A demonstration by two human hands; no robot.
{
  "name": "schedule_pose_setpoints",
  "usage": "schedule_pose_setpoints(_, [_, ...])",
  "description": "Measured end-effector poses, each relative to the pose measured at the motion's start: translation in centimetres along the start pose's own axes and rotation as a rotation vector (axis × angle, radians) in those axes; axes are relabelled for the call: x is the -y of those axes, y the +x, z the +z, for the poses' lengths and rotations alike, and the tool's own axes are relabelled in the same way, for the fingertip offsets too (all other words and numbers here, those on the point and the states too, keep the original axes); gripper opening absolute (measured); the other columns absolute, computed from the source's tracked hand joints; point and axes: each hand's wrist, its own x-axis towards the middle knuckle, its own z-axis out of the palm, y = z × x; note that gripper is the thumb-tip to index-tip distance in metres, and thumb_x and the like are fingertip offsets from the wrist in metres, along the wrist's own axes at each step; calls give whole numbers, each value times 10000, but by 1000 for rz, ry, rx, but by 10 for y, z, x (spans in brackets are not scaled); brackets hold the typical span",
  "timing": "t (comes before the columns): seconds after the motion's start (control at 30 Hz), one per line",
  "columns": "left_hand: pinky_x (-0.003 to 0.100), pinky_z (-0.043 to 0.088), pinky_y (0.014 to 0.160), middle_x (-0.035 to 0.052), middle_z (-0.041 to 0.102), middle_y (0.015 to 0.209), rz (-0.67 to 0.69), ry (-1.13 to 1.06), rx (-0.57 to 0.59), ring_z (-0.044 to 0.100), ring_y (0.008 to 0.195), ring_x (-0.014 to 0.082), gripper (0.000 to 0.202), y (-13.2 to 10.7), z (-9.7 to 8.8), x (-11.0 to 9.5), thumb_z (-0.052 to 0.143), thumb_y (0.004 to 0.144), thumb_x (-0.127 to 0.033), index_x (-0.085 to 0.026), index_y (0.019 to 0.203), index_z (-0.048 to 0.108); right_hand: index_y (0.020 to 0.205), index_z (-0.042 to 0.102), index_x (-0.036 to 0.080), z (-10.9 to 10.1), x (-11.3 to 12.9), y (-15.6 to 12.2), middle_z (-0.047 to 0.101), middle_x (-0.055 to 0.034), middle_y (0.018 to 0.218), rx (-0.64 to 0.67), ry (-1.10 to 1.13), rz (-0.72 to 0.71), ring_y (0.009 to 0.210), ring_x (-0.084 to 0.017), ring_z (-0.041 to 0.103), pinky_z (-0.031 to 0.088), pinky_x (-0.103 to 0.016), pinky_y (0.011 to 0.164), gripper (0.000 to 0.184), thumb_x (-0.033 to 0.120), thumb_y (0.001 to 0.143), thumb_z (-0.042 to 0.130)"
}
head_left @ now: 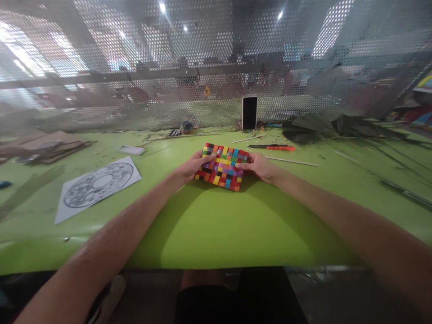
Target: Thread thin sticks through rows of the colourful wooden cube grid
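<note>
A colourful woven square of flat strips [222, 167], with red, yellow, blue, purple and black checks, is held slightly tilted over the green table. My left hand [192, 167] grips its left edge, thumb on top and the other fingers underneath. On the opposite edge, my right hand [260, 166] holds it the same way, thumb pressed on the face. The fingers beneath the woven piece are hidden.
On the green table [236, 234] lie a printed sheet [101, 182], cardboard pieces [50, 146], an orange-and-black cutter [280, 147], a pale stick [293, 161] and dark leaves [310, 126]. A phone [249, 113] leans against the perforated metal screen [162, 94].
</note>
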Motion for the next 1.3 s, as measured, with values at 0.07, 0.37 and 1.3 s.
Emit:
schedule_pose_setpoints(0.07, [400,661,712,110,779,938,5,3,-4,758,781,243,231,0,0,-1,777,854,-274,-154,1015,663,986,767,193,1,1,-1,786,-72,1086,-10,-3,-2,956,-223,744,547,-489,1055,379,263,652,933])
schedule_pose_setpoints(0.37, [382,652,757,115,785,939,19,14,-4,757,793,232,167,-3,6,0,711,908,-267,-147,1020,680,982,768,209,4,-1,-1,786,-57,1094,-43,27,-23,964,-225,744,546,-491,1058,368,241,651,927])
schedule_pose_setpoints(1.3, [402,659,766,137,781,1025,20,37,73,766,831,244,285,2,4,9,798,842,-313,-144,1036,679,1035,736,185,4,3,-8,788,-69,1015,30,-47,11,884,-230,739,618,-394,889,462,252,616,918])
